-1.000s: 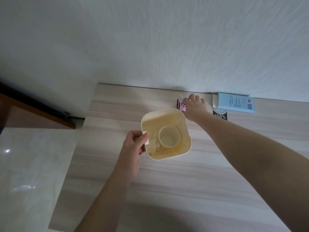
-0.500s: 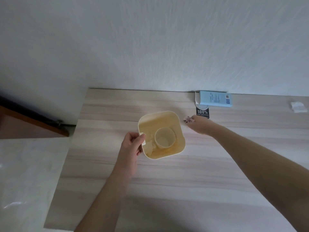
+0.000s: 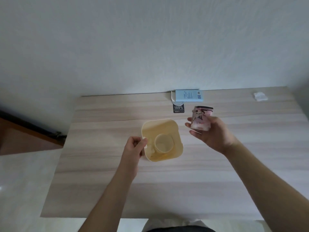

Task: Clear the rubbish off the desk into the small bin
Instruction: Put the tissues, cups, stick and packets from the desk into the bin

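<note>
The left hand (image 3: 134, 147) pinches the rim of the small cream plastic bin (image 3: 161, 139), fingers curled on its near-left edge. The right hand (image 3: 211, 133) holds a pink printed wrapper (image 3: 201, 118), its fingers wrapped round it, just right of the bin and not yet over it. A paper cup (image 3: 163, 142) already lies inside. Left on the pale wooden table (image 3: 217, 181): a blue flat box (image 3: 189, 95), a black tag (image 3: 178, 109) and a crumpled white tissue (image 3: 260, 96), all beyond the fingers.
</note>
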{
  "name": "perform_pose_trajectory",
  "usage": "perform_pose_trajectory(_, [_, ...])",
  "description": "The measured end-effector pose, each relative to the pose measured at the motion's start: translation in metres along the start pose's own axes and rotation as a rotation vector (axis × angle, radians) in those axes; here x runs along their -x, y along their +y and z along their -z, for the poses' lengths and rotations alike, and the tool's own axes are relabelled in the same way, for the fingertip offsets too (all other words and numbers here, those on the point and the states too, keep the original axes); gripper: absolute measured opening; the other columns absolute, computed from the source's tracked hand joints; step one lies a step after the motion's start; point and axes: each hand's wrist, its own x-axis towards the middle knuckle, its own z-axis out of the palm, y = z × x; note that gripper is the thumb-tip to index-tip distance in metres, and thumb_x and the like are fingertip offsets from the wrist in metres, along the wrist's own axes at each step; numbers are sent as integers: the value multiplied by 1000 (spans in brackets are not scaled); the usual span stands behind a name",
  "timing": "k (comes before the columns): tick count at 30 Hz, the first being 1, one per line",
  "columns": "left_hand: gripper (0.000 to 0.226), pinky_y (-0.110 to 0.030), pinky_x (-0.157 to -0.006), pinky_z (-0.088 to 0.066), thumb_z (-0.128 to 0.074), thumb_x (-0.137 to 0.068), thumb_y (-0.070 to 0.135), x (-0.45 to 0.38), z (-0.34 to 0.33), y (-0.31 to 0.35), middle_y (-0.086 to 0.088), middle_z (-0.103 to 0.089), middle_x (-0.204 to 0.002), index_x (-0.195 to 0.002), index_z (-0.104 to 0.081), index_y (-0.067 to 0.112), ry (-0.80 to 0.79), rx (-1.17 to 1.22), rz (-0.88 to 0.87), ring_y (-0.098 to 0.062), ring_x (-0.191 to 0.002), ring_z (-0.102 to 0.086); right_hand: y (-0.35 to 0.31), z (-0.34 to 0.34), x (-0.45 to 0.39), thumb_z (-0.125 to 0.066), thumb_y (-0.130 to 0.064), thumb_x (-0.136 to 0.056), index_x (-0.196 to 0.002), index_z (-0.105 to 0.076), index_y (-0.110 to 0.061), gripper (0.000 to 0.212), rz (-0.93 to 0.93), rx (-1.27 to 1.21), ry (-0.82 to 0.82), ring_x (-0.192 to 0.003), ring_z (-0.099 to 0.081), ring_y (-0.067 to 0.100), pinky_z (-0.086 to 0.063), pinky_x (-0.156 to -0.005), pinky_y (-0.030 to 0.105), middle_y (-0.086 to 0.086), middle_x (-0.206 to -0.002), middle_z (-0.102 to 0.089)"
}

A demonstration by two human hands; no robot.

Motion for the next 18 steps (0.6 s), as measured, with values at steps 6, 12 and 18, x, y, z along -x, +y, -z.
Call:
perform_pose_trajectory(6, [13,-17,-45,-34,-64,-89,12,31,-44,-5,1,-41,-61,-91,-52,6,-42,-34,-19,-6,-48,-37,-24,2,64,-55,-28,-96,-106,-64,-22,15,157,724,91,-99,-67,13,-48,-88,23,3,-106,-69])
perform_pose_trajectory(12, [15,-17,-45,-32,-67,-88,13,55,-89,-10,4,-42,-56,-86,-52,9,-81,-64,-39,-8,-49,-36,-43,-1,103,-64,-32,-91,-90,-57,-25,10,501,1466,151,-70,-50,11,-36,-63,15,-1,-87,-52])
perform_pose_trajectory(18, [34,-19,-46,-34,-74,-73,34,83,-114,-21,5,-45,-56,-86,-54,10,-156,-52,4,-9,-49,-38,-29,-8,118,-74,-16,-80,-91,-71,-8,14,730,1857,153,-77,-59,30,-46,-69,38,8,-84,-66])
